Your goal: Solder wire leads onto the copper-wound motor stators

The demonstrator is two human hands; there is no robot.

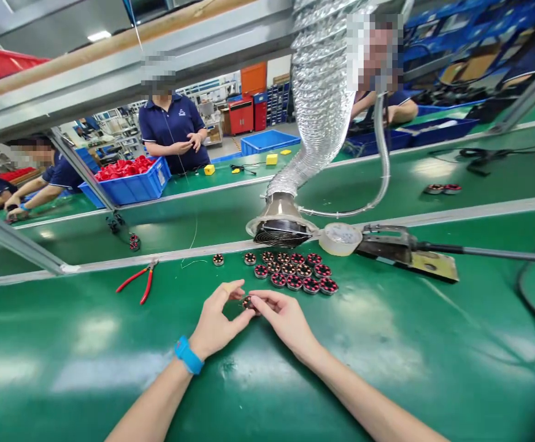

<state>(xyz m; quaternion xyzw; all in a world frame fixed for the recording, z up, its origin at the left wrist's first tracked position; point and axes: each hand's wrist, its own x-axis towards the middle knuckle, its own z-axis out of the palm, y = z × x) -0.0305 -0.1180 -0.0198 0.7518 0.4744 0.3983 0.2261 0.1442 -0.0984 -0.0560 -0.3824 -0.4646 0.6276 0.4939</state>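
Observation:
A small round motor stator (pixel 248 302), dark with light winding spots, is held just above the green bench between my two hands. The fingers and thumb of my right hand (pixel 282 316) pinch it from the right. On the other side, my left hand (pixel 216 319), with a blue wristband, curves its thumb and fingers around the stator's left edge; its index finger is raised. Fingers cover much of the stator. Just beyond my hands stand several similar stators (pixel 294 282) with red-pink spots, grouped in rows, and a single stator (pixel 218 259) sits apart to their left.
Red-handled pliers (pixel 148 282) lie open at left. A fume hood (pixel 280 221) on a silver duct overhangs the stators. Right of it are a tape roll (pixel 340 238) and a soldering iron (pixel 451 249) with its cable. Across the conveyor, people work near a blue bin (pixel 134 189).

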